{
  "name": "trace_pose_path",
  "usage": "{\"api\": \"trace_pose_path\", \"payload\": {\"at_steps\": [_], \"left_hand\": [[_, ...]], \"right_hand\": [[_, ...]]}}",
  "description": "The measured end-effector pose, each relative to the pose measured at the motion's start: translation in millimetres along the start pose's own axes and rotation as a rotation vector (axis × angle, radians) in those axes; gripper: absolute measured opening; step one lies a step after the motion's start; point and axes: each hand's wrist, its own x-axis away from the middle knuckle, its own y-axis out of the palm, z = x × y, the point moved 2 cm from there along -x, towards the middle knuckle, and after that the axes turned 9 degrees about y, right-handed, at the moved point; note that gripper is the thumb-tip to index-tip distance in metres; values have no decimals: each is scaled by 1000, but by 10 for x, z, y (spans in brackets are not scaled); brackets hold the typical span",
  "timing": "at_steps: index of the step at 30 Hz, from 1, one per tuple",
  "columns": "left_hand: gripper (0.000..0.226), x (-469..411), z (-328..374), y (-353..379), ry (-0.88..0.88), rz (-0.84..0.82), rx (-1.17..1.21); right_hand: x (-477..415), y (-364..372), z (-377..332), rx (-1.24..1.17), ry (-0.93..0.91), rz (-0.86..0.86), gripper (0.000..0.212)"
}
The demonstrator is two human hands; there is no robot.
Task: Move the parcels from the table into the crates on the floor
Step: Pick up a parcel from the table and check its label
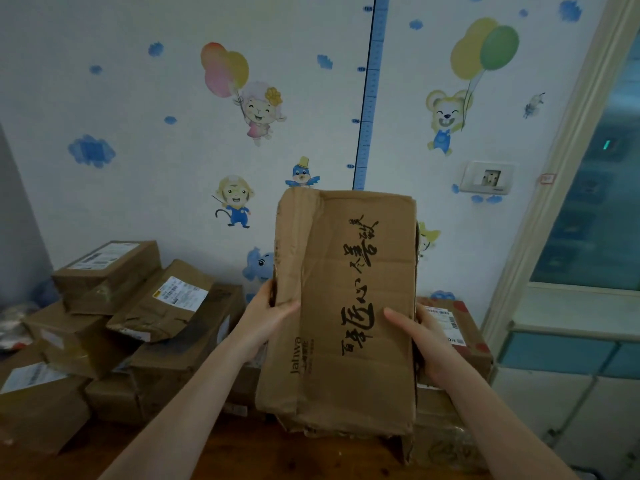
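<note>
Pale wall (173, 188) with cartoon stickers backs one wooden desk (242, 455). Over the desk's left half at least six brown cardboard parcels (104, 271) lie stacked against the wall, and one taped parcel (460, 337) sits at the right edge. One tall parcel (349, 306) with black handwriting stands upright over the desk's front middle, held between two hands. The left hand (266, 317) grips its left edge and the right hand (426, 337) its right edge, fingers (398, 317) curled round it, thumbs on the front.
</note>
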Motion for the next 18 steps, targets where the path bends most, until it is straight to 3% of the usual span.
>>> {"api": "trace_pose_path", "payload": {"at_steps": [4, 9, 14, 18], "left_hand": [[54, 44, -41, 67, -17, -9, -49], [71, -50, 67, 6, 60, 115, -87], [57, -53, 47, 30, 63, 150, -233], [64, -28, 38, 43, 87, 162, -242]], "right_hand": [[-12, -2, -196, -52, -78, 53, 55], [5, -18, -193, -24, -122, 77, 51], [12, 30, -194, 21, -99, 26, 65], [13, 15, -288, 3, -177, 102, 56]]}}
